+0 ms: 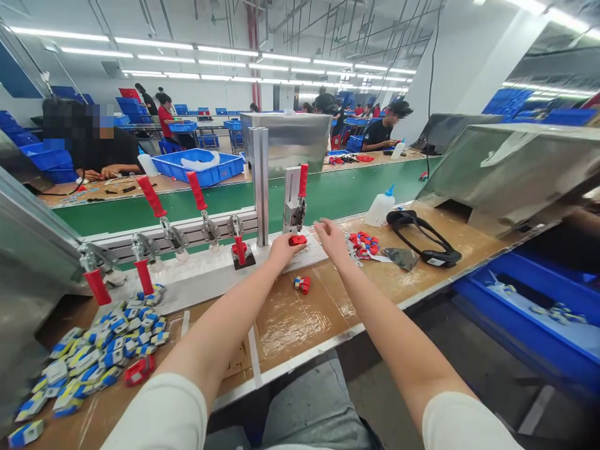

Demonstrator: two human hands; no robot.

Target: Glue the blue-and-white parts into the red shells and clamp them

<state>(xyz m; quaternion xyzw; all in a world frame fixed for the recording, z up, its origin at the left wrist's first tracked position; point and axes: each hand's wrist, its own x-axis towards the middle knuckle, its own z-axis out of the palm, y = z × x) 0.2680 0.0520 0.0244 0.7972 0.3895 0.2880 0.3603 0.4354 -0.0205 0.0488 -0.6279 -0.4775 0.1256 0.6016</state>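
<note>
At the table's (300,325) near left corner lies a heap of blue, white and yellow parts (94,362), with one red part (139,370) at its near edge. Past the middle of the table, a small red and blue piece (302,284) lies alone on the brown top, between the two forearms. Just beyond it the left hand (281,249) rests on the fixture plate (210,272), fingers curled round a red piece (297,240) at the foot of a toggle clamp (296,206). The right hand (332,240) is beside it, fingers loosely spread and holding nothing, touching the plate's right end. Right of that hand sits a pile of red pieces (363,244), then a black strap (422,234) and a glue bottle (380,207) near the far edge. A row of red-handled clamps (187,212) lines the plate to the left. Beyond the green belt (234,200), other people sit at a far table.
</note>
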